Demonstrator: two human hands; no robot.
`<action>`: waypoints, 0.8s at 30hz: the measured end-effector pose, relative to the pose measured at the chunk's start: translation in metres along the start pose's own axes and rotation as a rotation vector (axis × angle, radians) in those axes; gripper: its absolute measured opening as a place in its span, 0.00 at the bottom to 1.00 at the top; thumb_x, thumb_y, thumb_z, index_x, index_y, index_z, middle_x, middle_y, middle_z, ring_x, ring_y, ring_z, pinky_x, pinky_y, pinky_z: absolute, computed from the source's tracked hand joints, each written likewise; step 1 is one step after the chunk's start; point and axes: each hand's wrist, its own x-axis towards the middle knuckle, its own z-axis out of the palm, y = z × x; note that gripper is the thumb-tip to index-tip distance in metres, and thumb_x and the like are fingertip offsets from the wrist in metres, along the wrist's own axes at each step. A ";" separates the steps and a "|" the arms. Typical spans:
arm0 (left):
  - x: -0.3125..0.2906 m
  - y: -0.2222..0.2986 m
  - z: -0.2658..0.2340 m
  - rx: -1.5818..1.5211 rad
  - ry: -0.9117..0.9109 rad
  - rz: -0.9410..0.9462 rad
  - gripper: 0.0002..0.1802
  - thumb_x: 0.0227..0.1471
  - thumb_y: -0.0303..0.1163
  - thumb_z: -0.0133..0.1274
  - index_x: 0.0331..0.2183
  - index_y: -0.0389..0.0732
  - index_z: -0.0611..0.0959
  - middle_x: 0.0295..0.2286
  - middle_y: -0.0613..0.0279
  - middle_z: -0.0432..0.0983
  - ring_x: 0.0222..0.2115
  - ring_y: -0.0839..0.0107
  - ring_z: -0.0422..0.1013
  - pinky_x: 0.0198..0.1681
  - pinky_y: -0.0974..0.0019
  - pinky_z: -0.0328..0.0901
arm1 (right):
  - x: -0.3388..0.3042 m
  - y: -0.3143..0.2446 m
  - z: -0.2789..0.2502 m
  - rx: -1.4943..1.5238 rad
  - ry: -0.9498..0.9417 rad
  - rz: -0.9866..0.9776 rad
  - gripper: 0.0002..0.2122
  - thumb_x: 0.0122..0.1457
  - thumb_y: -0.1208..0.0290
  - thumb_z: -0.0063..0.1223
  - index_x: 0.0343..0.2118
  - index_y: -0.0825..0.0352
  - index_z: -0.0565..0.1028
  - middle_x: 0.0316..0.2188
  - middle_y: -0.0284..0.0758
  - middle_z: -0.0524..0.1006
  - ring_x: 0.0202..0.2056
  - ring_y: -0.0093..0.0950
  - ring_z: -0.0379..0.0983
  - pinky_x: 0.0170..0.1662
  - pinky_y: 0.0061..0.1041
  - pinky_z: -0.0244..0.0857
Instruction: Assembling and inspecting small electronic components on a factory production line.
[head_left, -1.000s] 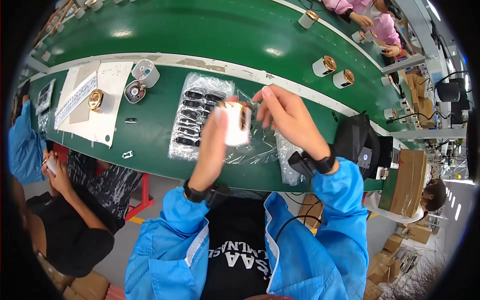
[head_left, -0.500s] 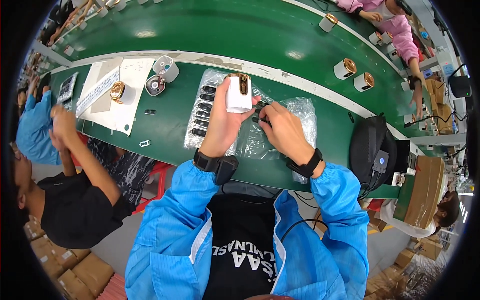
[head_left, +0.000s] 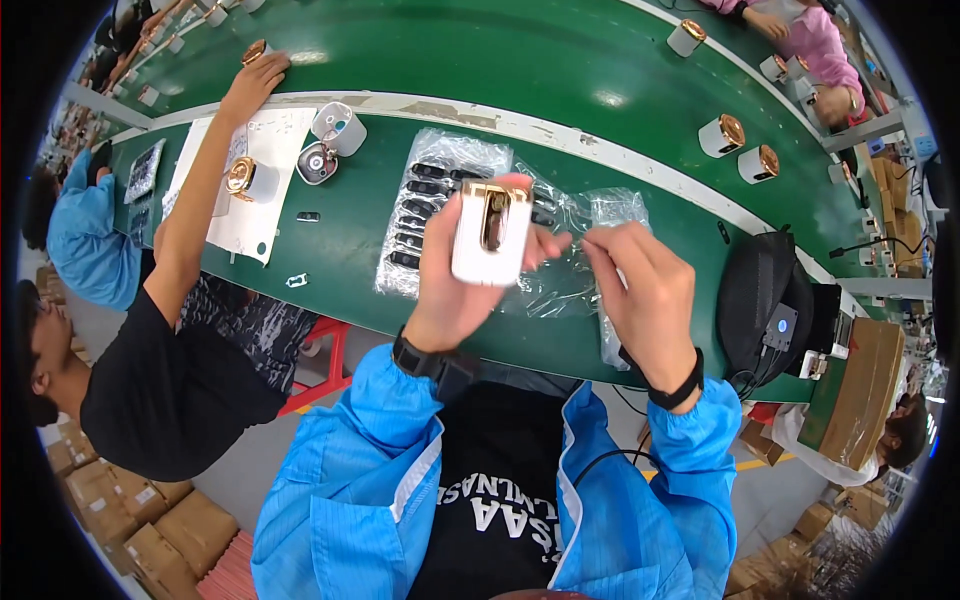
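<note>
Upright in my left hand (head_left: 450, 285) is a small white appliance (head_left: 487, 262) with a gold rim and a dark oval panel facing me. My fingers wrap round its sides and back. To the right of it, my right hand (head_left: 650, 285) is closed in a pinch, apart from the appliance. What sits between those fingertips, if anything, is too small to make out. Beneath both hands lies clear plastic wrap (head_left: 550, 290). Several small black oval pieces (head_left: 410, 222) rest in a column on the bubble wrap (head_left: 395, 275), partly hidden by my left hand.
Left on the green bench stand another gold-topped appliance (head_left: 258, 180), an open white housing (head_left: 342, 128) and a round part (head_left: 318, 163). A black bag (head_left: 745, 310) sits at right. Beyond the pale ledge (head_left: 560, 135), a co-worker's arm (head_left: 205, 175) reaches toward a gold-topped unit.
My left hand has brought the appliance nearer to me and tilted it. My right hand has drawn away to the right from the black pieces. The left co-worker's arm has stretched across the bench.
</note>
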 end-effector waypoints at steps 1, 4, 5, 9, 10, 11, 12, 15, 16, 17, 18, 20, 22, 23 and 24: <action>-0.003 -0.004 0.008 -0.003 0.005 -0.002 0.35 0.72 0.56 0.34 0.60 0.35 0.73 0.33 0.54 0.79 0.40 0.57 0.79 0.50 0.57 0.72 | -0.004 -0.001 -0.003 -0.071 0.032 -0.041 0.09 0.54 0.84 0.65 0.37 0.68 0.82 0.33 0.42 0.82 0.32 0.40 0.81 0.31 0.31 0.73; -0.012 -0.013 0.026 0.176 -0.007 0.027 0.41 0.70 0.59 0.29 0.62 0.33 0.71 0.23 0.50 0.75 0.32 0.54 0.74 0.46 0.52 0.69 | -0.021 -0.003 0.003 0.063 0.054 -0.029 0.09 0.54 0.86 0.64 0.38 0.69 0.83 0.32 0.41 0.81 0.32 0.37 0.81 0.32 0.30 0.74; -0.013 -0.015 0.025 0.175 0.003 0.028 0.41 0.70 0.59 0.29 0.62 0.33 0.71 0.23 0.50 0.75 0.32 0.54 0.74 0.46 0.52 0.69 | -0.024 -0.003 0.005 0.129 0.067 -0.024 0.10 0.54 0.87 0.64 0.38 0.69 0.84 0.32 0.40 0.81 0.31 0.35 0.81 0.32 0.30 0.74; -0.015 -0.019 0.018 0.125 -0.106 -0.025 0.38 0.70 0.56 0.33 0.63 0.33 0.70 0.33 0.54 0.79 0.35 0.59 0.78 0.42 0.59 0.71 | -0.030 0.004 0.009 0.340 0.043 0.100 0.13 0.56 0.88 0.61 0.44 0.69 0.84 0.32 0.36 0.80 0.32 0.28 0.80 0.34 0.28 0.75; -0.015 -0.019 0.016 0.122 -0.099 -0.041 0.38 0.70 0.57 0.33 0.63 0.33 0.69 0.34 0.53 0.79 0.35 0.59 0.78 0.42 0.59 0.71 | -0.030 0.005 0.009 0.344 0.040 0.102 0.13 0.56 0.88 0.61 0.44 0.69 0.84 0.32 0.36 0.80 0.32 0.28 0.80 0.34 0.28 0.75; -0.016 -0.020 0.015 0.119 -0.092 -0.058 0.38 0.70 0.57 0.33 0.63 0.33 0.69 0.34 0.53 0.79 0.35 0.59 0.78 0.42 0.60 0.71 | -0.029 0.004 0.008 0.422 -0.010 0.202 0.15 0.56 0.88 0.60 0.45 0.69 0.83 0.32 0.34 0.80 0.33 0.27 0.80 0.35 0.26 0.75; -0.017 -0.020 0.014 0.116 -0.087 -0.075 0.38 0.70 0.57 0.33 0.63 0.33 0.69 0.35 0.53 0.79 0.34 0.59 0.78 0.42 0.60 0.71 | -0.027 0.003 0.006 0.499 -0.061 0.303 0.16 0.57 0.89 0.59 0.47 0.69 0.83 0.32 0.33 0.80 0.34 0.25 0.80 0.37 0.25 0.75; -0.018 -0.023 0.011 0.094 -0.075 -0.083 0.37 0.71 0.56 0.34 0.63 0.33 0.69 0.36 0.53 0.79 0.35 0.59 0.78 0.43 0.59 0.72 | -0.028 0.015 0.003 0.571 -0.125 0.394 0.17 0.59 0.88 0.58 0.51 0.69 0.81 0.32 0.30 0.79 0.35 0.22 0.79 0.39 0.22 0.74; -0.019 -0.024 0.012 0.084 -0.069 -0.083 0.37 0.71 0.56 0.34 0.63 0.33 0.69 0.36 0.53 0.80 0.35 0.59 0.78 0.44 0.59 0.72 | -0.027 0.022 -0.001 0.566 -0.140 0.379 0.17 0.61 0.87 0.58 0.53 0.69 0.80 0.32 0.30 0.79 0.35 0.21 0.79 0.40 0.21 0.74; -0.019 -0.024 0.013 0.084 -0.066 -0.083 0.37 0.71 0.56 0.34 0.63 0.33 0.69 0.36 0.53 0.80 0.35 0.59 0.78 0.44 0.59 0.72 | -0.028 0.025 -0.003 0.561 -0.156 0.364 0.18 0.62 0.87 0.58 0.55 0.69 0.79 0.32 0.29 0.79 0.36 0.20 0.79 0.41 0.20 0.74; -0.020 -0.026 0.014 0.083 -0.043 -0.097 0.37 0.71 0.56 0.35 0.63 0.33 0.70 0.37 0.53 0.80 0.35 0.59 0.78 0.44 0.59 0.73 | -0.028 0.026 -0.007 0.562 -0.157 0.366 0.18 0.62 0.87 0.58 0.55 0.69 0.79 0.32 0.29 0.79 0.36 0.20 0.79 0.41 0.20 0.74; -0.020 -0.028 0.015 0.080 0.001 -0.124 0.37 0.71 0.55 0.35 0.62 0.33 0.70 0.37 0.54 0.80 0.35 0.59 0.78 0.45 0.59 0.73 | -0.027 0.021 -0.020 0.646 -0.035 0.446 0.15 0.64 0.85 0.58 0.53 0.71 0.78 0.32 0.30 0.80 0.36 0.20 0.79 0.42 0.20 0.73; -0.019 -0.029 0.013 0.089 -0.020 -0.124 0.36 0.71 0.55 0.35 0.62 0.33 0.70 0.38 0.54 0.80 0.35 0.59 0.78 0.47 0.58 0.73 | -0.026 0.015 -0.029 0.685 0.029 0.486 0.14 0.65 0.84 0.58 0.53 0.72 0.78 0.32 0.31 0.80 0.36 0.20 0.79 0.42 0.20 0.73; -0.019 -0.029 0.012 0.098 -0.042 -0.125 0.36 0.71 0.55 0.35 0.62 0.33 0.70 0.38 0.54 0.80 0.35 0.59 0.78 0.48 0.57 0.73 | -0.026 0.010 -0.033 0.710 0.052 0.491 0.13 0.64 0.84 0.60 0.51 0.72 0.79 0.33 0.31 0.81 0.36 0.20 0.79 0.43 0.20 0.73; -0.019 -0.030 0.012 0.107 -0.064 -0.126 0.36 0.71 0.55 0.35 0.63 0.34 0.70 0.39 0.54 0.80 0.35 0.59 0.78 0.50 0.56 0.73 | -0.026 0.005 -0.036 0.736 0.075 0.496 0.13 0.64 0.84 0.61 0.50 0.72 0.79 0.34 0.31 0.81 0.36 0.19 0.79 0.43 0.19 0.74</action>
